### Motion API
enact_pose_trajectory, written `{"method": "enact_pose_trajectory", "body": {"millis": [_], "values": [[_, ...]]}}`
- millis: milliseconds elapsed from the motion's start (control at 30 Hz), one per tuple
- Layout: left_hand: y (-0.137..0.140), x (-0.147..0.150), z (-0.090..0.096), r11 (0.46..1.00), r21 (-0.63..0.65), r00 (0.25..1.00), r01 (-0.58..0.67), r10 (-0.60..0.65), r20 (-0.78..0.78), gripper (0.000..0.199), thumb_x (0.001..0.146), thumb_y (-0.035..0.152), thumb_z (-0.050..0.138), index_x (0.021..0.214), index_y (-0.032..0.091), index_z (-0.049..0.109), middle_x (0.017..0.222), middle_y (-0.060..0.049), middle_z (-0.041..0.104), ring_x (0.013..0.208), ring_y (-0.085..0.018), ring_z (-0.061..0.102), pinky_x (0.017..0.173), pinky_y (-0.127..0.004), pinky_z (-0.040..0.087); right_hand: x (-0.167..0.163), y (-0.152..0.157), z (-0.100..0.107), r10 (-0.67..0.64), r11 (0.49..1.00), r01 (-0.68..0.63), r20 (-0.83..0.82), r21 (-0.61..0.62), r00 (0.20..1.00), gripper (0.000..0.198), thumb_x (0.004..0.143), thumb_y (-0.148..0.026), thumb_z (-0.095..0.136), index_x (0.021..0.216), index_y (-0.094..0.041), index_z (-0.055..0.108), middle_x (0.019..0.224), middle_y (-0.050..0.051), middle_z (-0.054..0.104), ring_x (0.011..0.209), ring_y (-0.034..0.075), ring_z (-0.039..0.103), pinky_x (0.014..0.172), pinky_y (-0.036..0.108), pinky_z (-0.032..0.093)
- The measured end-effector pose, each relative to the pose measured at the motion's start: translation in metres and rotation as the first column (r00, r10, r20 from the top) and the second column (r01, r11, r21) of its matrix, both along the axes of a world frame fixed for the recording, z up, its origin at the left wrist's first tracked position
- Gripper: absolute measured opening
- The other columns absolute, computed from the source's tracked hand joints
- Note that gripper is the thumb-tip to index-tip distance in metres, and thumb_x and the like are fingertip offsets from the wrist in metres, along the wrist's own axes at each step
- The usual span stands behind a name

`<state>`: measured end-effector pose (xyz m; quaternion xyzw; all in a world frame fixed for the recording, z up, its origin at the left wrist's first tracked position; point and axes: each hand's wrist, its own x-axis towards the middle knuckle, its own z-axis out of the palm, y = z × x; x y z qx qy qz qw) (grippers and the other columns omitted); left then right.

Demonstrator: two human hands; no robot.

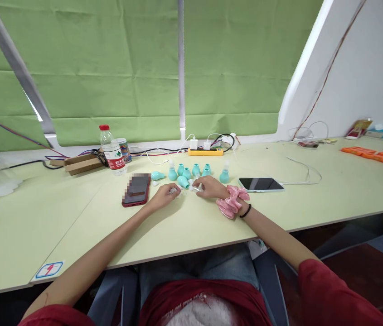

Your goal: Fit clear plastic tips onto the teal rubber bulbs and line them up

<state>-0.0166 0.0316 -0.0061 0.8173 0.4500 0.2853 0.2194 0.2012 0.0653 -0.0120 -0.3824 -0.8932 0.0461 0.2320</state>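
Note:
My left hand (164,195) rests on the pale table (194,222), its fingers closed on a small clear plastic piece (175,190). My right hand (207,186), with a pink scrunchie (232,201) and a black band on the wrist, pinches another small white piece (193,184) next to a teal rubber bulb (183,181) lying on its side. Behind the hands stand several teal bulbs (187,172), some with clear tips, and one more bulb (157,175) lies to the left.
A red phone (136,189) lies left of my hands and a light-coloured phone (261,184) with a white cable right. A water bottle (113,150), a can, a cardboard box (80,163) and a yellow power strip (205,151) stand at the back. Orange parts (368,154) and another person's hand are far right.

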Motion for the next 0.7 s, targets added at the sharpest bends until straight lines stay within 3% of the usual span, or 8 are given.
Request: {"method": "enact_pose_trajectory", "body": {"millis": [200, 333, 433, 500, 633, 700], "values": [[-0.004, -0.001, -0.001, 0.996, -0.093, 1.000, -0.001, 0.002, 0.018, 0.034, 0.075, 0.042, 0.038, 0.099, 0.017, 0.043, 0.049, 0.007, 0.035, 0.045, -0.009, 0.034, 0.044, -0.019, 0.026, -0.006, -0.001, -0.005, 0.106, 0.984, -0.125, -0.148, -0.126, 0.983, 0.026, 0.063, -0.019, 0.054, 0.088, -0.016, 0.060, 0.082, 0.002, 0.062, 0.063, 0.010, 0.054, 0.059, 0.021, 0.043], [-0.003, 0.000, -0.002, 1.000, 0.001, 0.998, -0.017, 0.017, -0.067, 0.026, 0.069, 0.037, 0.048, 0.085, 0.017, 0.050, 0.057, 0.004, 0.046, 0.053, -0.011, 0.042, 0.050, -0.021, 0.031, -0.004, 0.002, -0.003, -0.047, 0.999, 0.050, -0.152, 0.012, 0.987, 0.019, 0.064, -0.020, 0.053, 0.080, -0.017, 0.061, 0.078, 0.002, 0.061, 0.066, 0.012, 0.053, 0.062, 0.024, 0.043], [-0.003, 0.000, -0.003, 0.998, 0.054, 0.993, -0.009, 0.015, -0.113, 0.021, 0.067, 0.032, 0.048, 0.077, 0.016, 0.057, 0.067, 0.000, 0.055, 0.062, -0.014, 0.048, 0.058, -0.023, 0.035, -0.001, 0.005, -0.001, -0.197, 0.960, 0.236, -0.235, 0.148, 0.952, 0.016, 0.066, -0.020, 0.050, 0.079, -0.017, 0.060, 0.082, 0.004, 0.059, 0.074, 0.015, 0.053, 0.065, 0.027, 0.043], [-0.002, 0.000, -0.003, 0.998, 0.058, 0.992, -0.026, 0.033, -0.124, 0.025, 0.067, 0.030, 0.048, 0.083, 0.016, 0.060, 0.072, -0.002, 0.058, 0.064, -0.015, 0.049, 0.061, -0.024, 0.036, 0.001, 0.008, 0.000, -0.258, 0.930, 0.315, -0.276, 0.187, 0.926, 0.018, 0.067, -0.019, 0.049, 0.081, -0.018, 0.059, 0.086, 0.005, 0.058, 0.079, 0.017, 0.052, 0.067, 0.029, 0.043], [0.000, -0.001, -0.003, 0.999, 0.039, 0.994, -0.008, 0.012, -0.107, 0.038, 0.069, 0.032, 0.046, 0.102, 0.016, 0.058, 0.085, -0.004, 0.061, 0.069, -0.016, 0.051, 0.065, -0.025, 0.037, 0.001, 0.010, -0.006, -0.324, 0.922, 0.360, -0.223, 0.144, 0.919, 0.029, 0.066, -0.019, 0.052, 0.094, -0.019, 0.057, 0.090, 0.005, 0.058, 0.081, 0.019, 0.052, 0.072, 0.033, 0.042], [-0.001, -0.001, -0.002, 1.000, 0.000, 0.994, 0.015, -0.015, -0.105, 0.045, 0.072, 0.036, 0.044, 0.109, 0.014, 0.053, 0.076, -0.003, 0.061, 0.066, -0.016, 0.051, 0.064, -0.025, 0.037, 0.000, 0.011, -0.009, -0.307, 0.944, 0.323, -0.175, 0.072, 0.935, 0.034, 0.066, -0.017, 0.051, 0.099, -0.019, 0.055, 0.084, 0.004, 0.060, 0.075, 0.018, 0.054, 0.071, 0.032, 0.043]]}}
